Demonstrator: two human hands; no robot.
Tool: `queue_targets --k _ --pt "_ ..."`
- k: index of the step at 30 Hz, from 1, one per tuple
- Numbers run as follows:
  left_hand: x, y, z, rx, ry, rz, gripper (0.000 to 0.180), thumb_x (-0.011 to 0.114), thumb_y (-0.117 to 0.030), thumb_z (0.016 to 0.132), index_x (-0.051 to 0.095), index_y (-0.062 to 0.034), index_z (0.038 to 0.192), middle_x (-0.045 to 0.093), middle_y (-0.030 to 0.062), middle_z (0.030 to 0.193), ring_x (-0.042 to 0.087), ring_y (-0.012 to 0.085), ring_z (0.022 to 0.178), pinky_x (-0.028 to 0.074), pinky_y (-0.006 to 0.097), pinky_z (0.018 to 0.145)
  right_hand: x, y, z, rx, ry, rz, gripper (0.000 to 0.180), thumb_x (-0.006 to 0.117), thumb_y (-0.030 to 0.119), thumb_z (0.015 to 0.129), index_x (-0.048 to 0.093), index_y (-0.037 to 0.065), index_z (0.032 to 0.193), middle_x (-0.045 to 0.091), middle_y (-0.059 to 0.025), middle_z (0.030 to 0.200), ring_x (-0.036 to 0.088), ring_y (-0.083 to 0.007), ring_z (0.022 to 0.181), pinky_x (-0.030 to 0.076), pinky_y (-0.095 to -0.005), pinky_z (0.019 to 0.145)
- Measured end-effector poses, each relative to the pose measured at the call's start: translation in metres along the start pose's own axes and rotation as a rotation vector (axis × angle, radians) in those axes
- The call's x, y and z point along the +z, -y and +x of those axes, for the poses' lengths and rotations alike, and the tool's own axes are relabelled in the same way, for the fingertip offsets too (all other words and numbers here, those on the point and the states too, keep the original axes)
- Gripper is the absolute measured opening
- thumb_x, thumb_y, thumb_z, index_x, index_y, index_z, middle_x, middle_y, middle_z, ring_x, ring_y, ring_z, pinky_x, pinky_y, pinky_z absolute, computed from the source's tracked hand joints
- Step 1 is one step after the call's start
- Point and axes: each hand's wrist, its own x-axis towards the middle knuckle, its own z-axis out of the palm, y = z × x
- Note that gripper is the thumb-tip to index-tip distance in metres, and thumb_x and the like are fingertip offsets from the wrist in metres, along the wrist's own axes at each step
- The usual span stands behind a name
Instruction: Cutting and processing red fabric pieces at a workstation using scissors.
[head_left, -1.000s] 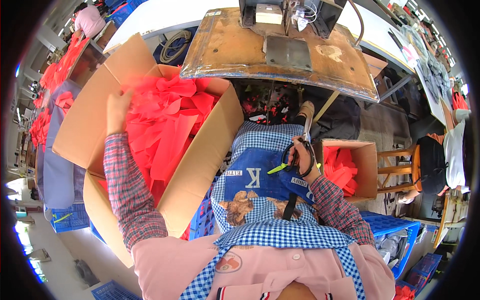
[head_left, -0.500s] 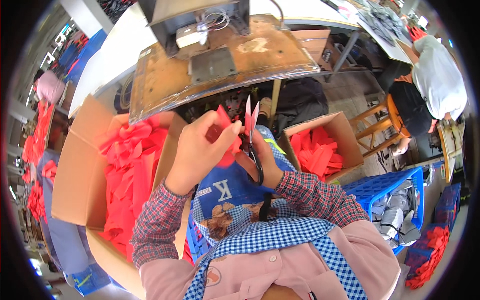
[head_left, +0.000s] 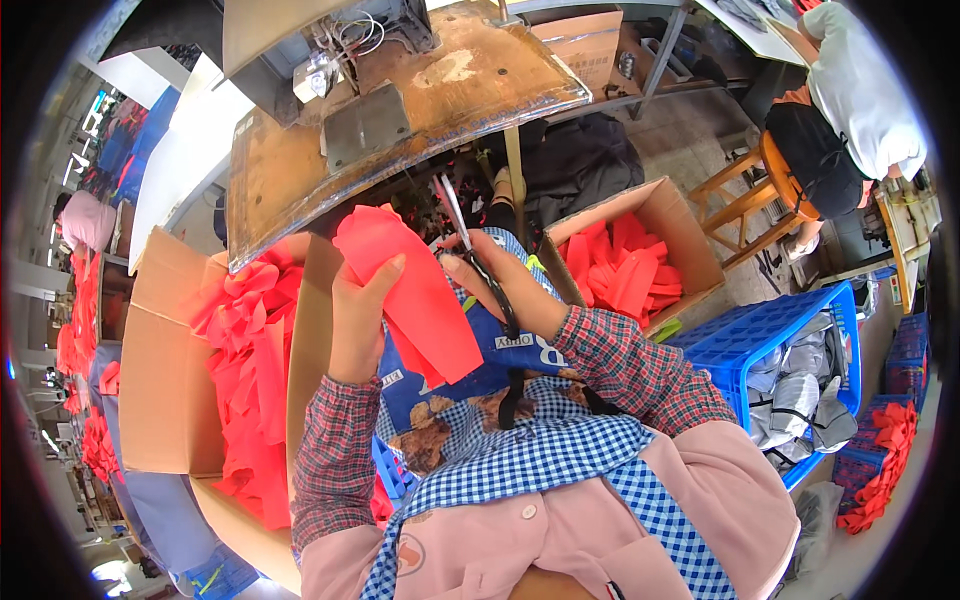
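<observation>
Our left hand (head_left: 358, 318) grips a red cloth piece (head_left: 415, 295), held up over our lap below the worn table (head_left: 470, 80). Our right hand (head_left: 505, 285) clasps scissors (head_left: 470, 250), blades pointing up beside the cloth, between 2 cardboard boxes (head_left: 160, 400) of red pieces.

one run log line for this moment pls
left hand: holds red fabric piece | right hand: holds scissors, blades up beside fabric | big cardboard box of red pieces at left | smaller box at right
</observation>
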Motion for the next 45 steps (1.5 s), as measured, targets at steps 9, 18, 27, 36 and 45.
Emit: queue_targets --k 9,18,27,36,45 --pt "-0.009 0.015 -0.003 0.19 -0.131 0.498 0.026 0.065 -0.008 0.086 0.059 0.0028 0.109 0.066 0.0062 0.097 0.062 0.0123 0.087 0.05 0.028 0.078 0.003 -0.006 -0.008 -0.127 -0.033 -0.46 0.051 0.069 0.04 0.087 0.053 -0.001 0.114 0.06 -0.0143 0.079 0.061 -0.0249 0.07 0.048 -0.0338 0.064" --pt "-0.002 0.013 -0.006 0.25 -0.134 0.562 0.025 0.063 -0.009 0.086 0.059 0.0027 0.107 0.066 0.0069 0.092 0.061 0.0132 0.083 0.049 0.029 0.075 0.013 -0.012 -0.004 -0.13 -0.049 -0.444 0.049 0.069 0.039 0.087 0.056 -0.001 0.113 0.058 -0.011 0.073 0.057 -0.0196 0.064 0.046 -0.0316 0.06" --pt "0.001 0.015 -0.005 0.222 -0.094 0.576 0.025 0.063 -0.01 0.086 0.058 0.0027 0.107 0.066 0.0076 0.091 0.061 0.0132 0.082 0.049 0.029 0.073 0.012 -0.007 -0.004 -0.02 -0.027 -0.278 0.036 0.067 0.036 0.09 0.058 0.003 0.101 0.045 0.0008 0.063 0.039 -0.0064 0.058 0.033 -0.0256 0.052" --pt "0.001 0.012 -0.006 0.234 -0.073 0.593 0.026 0.064 -0.008 0.086 0.058 0.0025 0.109 0.066 0.0072 0.093 0.061 0.0123 0.083 0.05 0.029 0.074 0.006 -0.015 -0.005 -0.001 -0.014 -0.31 0.033 0.066 0.033 0.091 0.061 0.002 0.1 0.051 0.0032 0.067 0.042 -0.0044 0.061 0.037 -0.0236 0.055" --pt "-0.007 0.014 -0.007 0.169 -0.01 0.577 0.027 0.064 -0.008 0.086 0.059 0.0033 0.11 0.067 0.0071 0.094 0.061 0.0116 0.084 0.05 0.027 0.075 0.002 -0.014 -0.007 0.049 0.034 -0.309 0.034 0.066 0.033 0.091 0.062 0.001 0.1 0.057 0.0002 0.072 0.049 -0.0047 0.065 0.042 -0.0231 0.059"
